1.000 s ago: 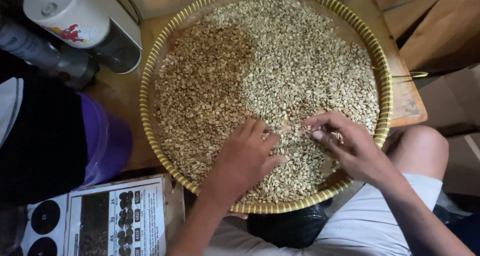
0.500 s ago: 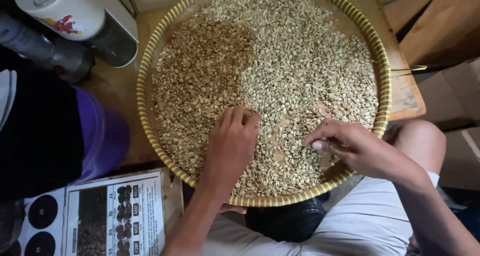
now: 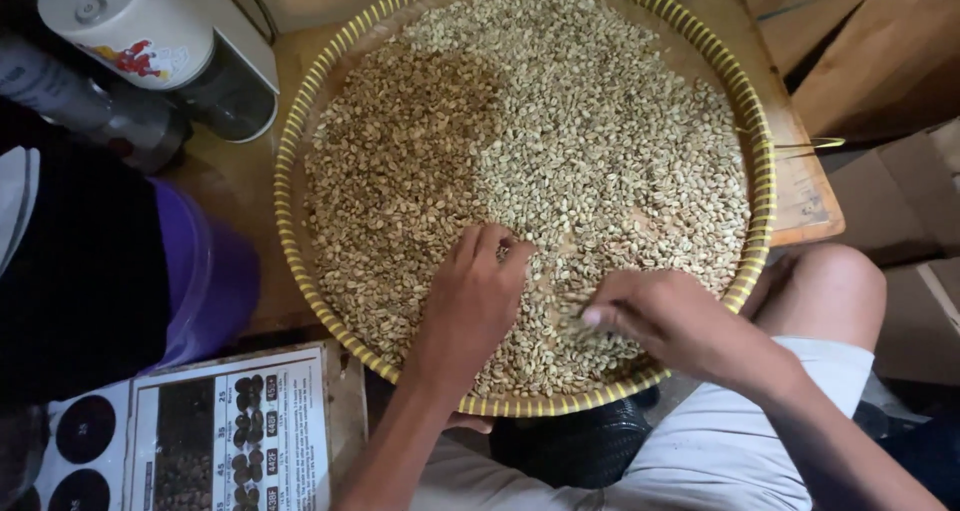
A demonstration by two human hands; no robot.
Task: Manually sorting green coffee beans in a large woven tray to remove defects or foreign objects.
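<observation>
Pale greenish-tan beans (image 3: 560,121) are lying in a dense layer across the round woven tray (image 3: 292,151), yellow-rimmed, sitting on the wooden surface (image 3: 235,176). Left hand (image 3: 468,306) is resting on the beans, fingers loosely spread, gripping nothing. Right hand (image 3: 655,321) is pinching a few beans between its fingers.

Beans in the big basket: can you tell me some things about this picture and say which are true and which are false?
1. Both hands are in the beans. True: the left hand and the right hand rest on them.
2. The basket has a red rim. False: the rim is yellow.
3. A purple tub sits to the left of the basket. True.
4. The beans are dark black. False: they are pale, greenish tan.
5. A printed chart lies at the lower left. True.
6. The basket is square. False: it is round.
</observation>
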